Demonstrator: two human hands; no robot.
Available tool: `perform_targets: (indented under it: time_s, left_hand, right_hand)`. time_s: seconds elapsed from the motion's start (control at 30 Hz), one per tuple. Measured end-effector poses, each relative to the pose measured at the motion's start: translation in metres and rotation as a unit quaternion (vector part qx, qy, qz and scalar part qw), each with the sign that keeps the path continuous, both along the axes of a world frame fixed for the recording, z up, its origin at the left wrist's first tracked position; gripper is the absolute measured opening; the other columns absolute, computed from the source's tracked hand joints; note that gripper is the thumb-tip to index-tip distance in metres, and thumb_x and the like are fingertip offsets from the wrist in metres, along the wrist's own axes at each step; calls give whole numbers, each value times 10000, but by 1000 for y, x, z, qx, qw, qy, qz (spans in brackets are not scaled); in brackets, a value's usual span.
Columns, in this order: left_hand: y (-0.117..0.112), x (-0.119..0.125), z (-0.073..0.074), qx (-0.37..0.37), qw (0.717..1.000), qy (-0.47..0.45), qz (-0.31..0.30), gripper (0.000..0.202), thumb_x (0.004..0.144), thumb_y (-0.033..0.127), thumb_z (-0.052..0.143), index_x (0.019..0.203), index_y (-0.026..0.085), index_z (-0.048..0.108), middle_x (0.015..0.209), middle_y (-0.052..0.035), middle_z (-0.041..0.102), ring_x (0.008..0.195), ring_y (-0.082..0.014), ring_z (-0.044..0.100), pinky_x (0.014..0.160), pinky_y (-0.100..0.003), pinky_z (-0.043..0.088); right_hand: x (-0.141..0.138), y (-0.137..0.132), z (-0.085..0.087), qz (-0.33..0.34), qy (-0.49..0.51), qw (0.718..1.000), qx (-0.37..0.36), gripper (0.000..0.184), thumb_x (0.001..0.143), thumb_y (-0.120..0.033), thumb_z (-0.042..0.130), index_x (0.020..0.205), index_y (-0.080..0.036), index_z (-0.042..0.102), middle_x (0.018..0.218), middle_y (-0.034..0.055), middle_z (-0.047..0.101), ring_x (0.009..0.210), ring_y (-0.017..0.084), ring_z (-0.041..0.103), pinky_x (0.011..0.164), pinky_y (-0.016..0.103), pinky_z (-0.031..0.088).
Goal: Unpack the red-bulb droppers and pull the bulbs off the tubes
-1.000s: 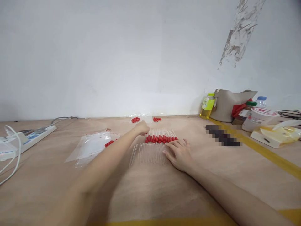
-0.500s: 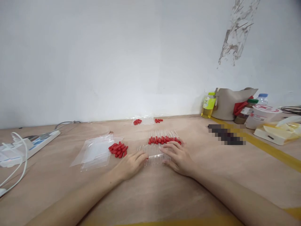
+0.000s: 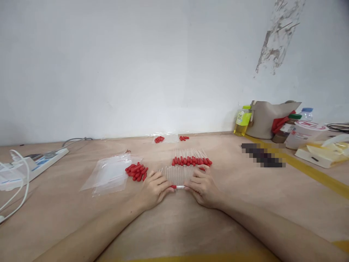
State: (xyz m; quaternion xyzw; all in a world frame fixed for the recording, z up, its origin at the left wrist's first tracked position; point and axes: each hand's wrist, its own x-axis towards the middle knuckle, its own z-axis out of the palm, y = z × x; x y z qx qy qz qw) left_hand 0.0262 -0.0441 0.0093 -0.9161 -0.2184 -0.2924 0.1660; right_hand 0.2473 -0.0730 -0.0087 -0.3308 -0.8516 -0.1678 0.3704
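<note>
My left hand (image 3: pixel 156 187) pinches a red rubber dropper bulb (image 3: pixel 173 186). My right hand (image 3: pixel 203 188) is closed on a clear dropper tube (image 3: pixel 180 187), held level with its left end at the bulb. Just beyond lies a row of loose clear tubes (image 3: pixel 178 174), partly covered by my hands. Behind that, droppers with red bulbs (image 3: pixel 191 161) lie side by side, tubes pointing away. Another red bulb (image 3: pixel 201 167) shows at my right fingers, partly hidden. A pile of red bulbs (image 3: pixel 137 171) sits left of my left hand.
Clear zip bags (image 3: pixel 110 173) lie at the left, near a power strip (image 3: pixel 49 165) with cables. Small bags of red bulbs (image 3: pixel 159 139) rest by the wall. At right stand a yellow-green bottle (image 3: pixel 242 121), a grey bag (image 3: pixel 263 120), a tub (image 3: pixel 305 135) and a tissue pack (image 3: pixel 321 154).
My hands have drawn nearer to me with the tube, off the row of loose tubes. The red bulb at my left fingers now shows clearly against the tube's end.
</note>
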Motion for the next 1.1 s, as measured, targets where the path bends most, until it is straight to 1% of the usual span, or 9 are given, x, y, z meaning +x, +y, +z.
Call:
perform_targets:
  time_s: [0.1,0.2,0.37,0.5,0.63,0.73,0.83,0.97,1.1]
  left_hand:
    - [-3,0,-1,30,999,16,-17,170,839,281,512,731,185,603,589,5,573,631,-137,443,629,-304,287]
    - [3,-14,-3,29,999,15,-13,187,848,242,487,712,175,596,572,1,554,614,-131,437,632,-303,299]
    - [22,-50,8,-25,990,-122,68,150,858,203,453,834,181,599,723,-21,595,694,-135,515,680,-292,385]
    - [34,-61,19,-92,967,-188,148,216,872,244,393,960,194,584,894,-45,548,793,-140,549,726,-277,438]
    - [51,-66,23,-144,953,-160,215,256,844,237,361,978,191,575,933,-48,535,843,-156,552,721,-281,448]
    - [67,-68,30,-187,935,-141,268,238,788,270,425,991,191,521,889,-27,582,796,-161,555,695,-282,436]
    - [77,-64,37,-224,917,-93,317,215,748,332,473,922,207,498,850,-1,624,758,-166,560,751,-327,397]
    - [81,-54,39,-276,892,-27,357,193,733,366,490,855,220,523,843,0,649,813,-192,576,849,-423,314]
    - [80,-51,35,-283,886,-10,368,202,708,405,531,723,206,563,767,-17,650,825,-232,580,875,-488,265]
  right_hand:
    - [4,-4,0,12,0,1000,-4,167,834,-237,477,772,-223,631,548,-33,556,650,114,440,881,386,211]
    - [15,-3,2,14,12,1000,-9,190,834,-229,464,747,-225,633,536,-32,552,645,114,440,870,370,217]
    - [36,9,9,-112,92,989,-36,238,850,-242,438,738,-205,644,589,-10,604,647,112,470,846,349,215]
    - [37,12,9,-196,82,974,-75,242,850,-241,433,803,-235,670,710,-1,679,677,119,528,829,345,207]
    - [38,12,5,-251,48,963,-86,235,809,-208,444,827,-232,677,708,12,689,707,147,558,822,359,202]
    - [39,11,3,-255,23,963,-86,229,784,-189,448,815,-222,672,697,17,683,727,164,558,831,373,201]
    - [37,10,1,-250,12,963,-99,231,794,-194,441,820,-227,668,722,22,682,759,174,551,840,377,208]
    - [31,5,1,-236,9,964,-123,224,811,-224,445,864,-241,662,775,21,678,820,183,537,879,392,204]
    - [28,2,3,-236,4,962,-138,221,824,-256,443,897,-252,652,829,16,671,871,189,530,923,423,185]
